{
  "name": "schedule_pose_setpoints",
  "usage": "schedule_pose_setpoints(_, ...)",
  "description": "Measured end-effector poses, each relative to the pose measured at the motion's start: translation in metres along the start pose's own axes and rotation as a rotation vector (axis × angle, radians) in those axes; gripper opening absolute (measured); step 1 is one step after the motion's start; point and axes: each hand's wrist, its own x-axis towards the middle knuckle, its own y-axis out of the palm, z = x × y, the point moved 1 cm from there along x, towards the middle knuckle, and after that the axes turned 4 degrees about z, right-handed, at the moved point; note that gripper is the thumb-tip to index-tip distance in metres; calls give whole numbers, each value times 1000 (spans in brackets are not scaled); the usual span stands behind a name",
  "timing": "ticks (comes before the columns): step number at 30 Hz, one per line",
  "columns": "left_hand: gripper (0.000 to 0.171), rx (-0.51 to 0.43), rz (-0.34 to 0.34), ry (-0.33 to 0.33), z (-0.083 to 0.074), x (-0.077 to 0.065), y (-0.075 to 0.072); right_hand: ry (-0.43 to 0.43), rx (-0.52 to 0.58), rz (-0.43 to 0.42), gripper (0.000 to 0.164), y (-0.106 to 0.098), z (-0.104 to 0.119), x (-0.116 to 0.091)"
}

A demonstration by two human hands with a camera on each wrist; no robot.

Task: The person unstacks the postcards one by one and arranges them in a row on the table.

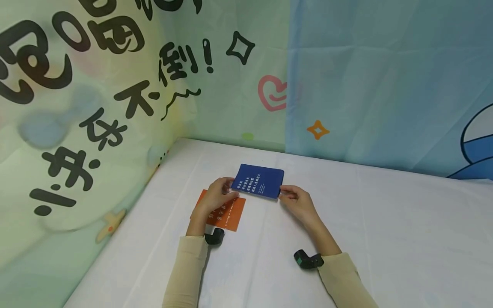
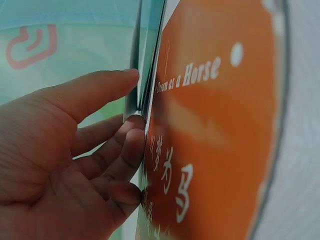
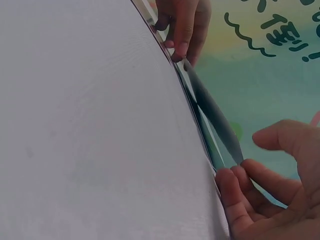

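A dark blue card (image 1: 258, 179) with white lettering lies tilted slightly between the two hands. My left hand (image 1: 215, 196) pinches its left corner, thumb on the upper side and fingers curled below, as the left wrist view shows. At the card's near right corner is my right hand (image 1: 302, 207). In the right wrist view its fingertips touch the edge of the blue card (image 3: 215, 112), while the thumb stands apart from it. Beneath the left hand an orange card (image 1: 234, 213) lies on the table, partly covered; "Dream as a Horse" is printed on it.
White cloth covers the table (image 1: 385, 239). Printed fabric walls (image 1: 369, 85) stand along its back and left edges. A black wrist camera (image 1: 215, 236) sits at the left wrist and another camera (image 1: 308, 260) at the right.
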Motion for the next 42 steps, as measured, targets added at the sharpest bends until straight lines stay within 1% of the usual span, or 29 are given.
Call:
schedule_pose_setpoints(5,54,-11,1,-25,-1,1,-1,-30,90,36,39,-2,0,-1)
schedule_pose_setpoints(7,53,-12,-4,-21,-1,1,-1,-34,121,46,38,-2,0,-1)
schedule_pose_setpoints(14,48,-21,-29,-24,-2,2,0,-30,194,40,35,-1,2,-2)
schedule_pose_setpoints(19,50,-31,-27,-3,-4,3,0,-47,214,23,32,-3,3,-3)
schedule_pose_setpoints(24,57,-29,-33,18,-4,3,-3,-84,245,49,36,-3,3,-3)
schedule_pose_setpoints(29,56,-24,-35,32,-5,3,-3,-91,249,47,38,-1,-1,-2)
schedule_pose_setpoints(32,53,-29,-30,26,-6,1,-2,-88,242,30,38,-1,-2,-3)
schedule_pose_setpoints(38,54,-52,-18,-15,-6,-4,1,-88,250,18,37,2,-4,-5)
schedule_pose_setpoints(42,54,-62,-28,4,-9,-6,2,-80,268,5,38,2,-2,-7)
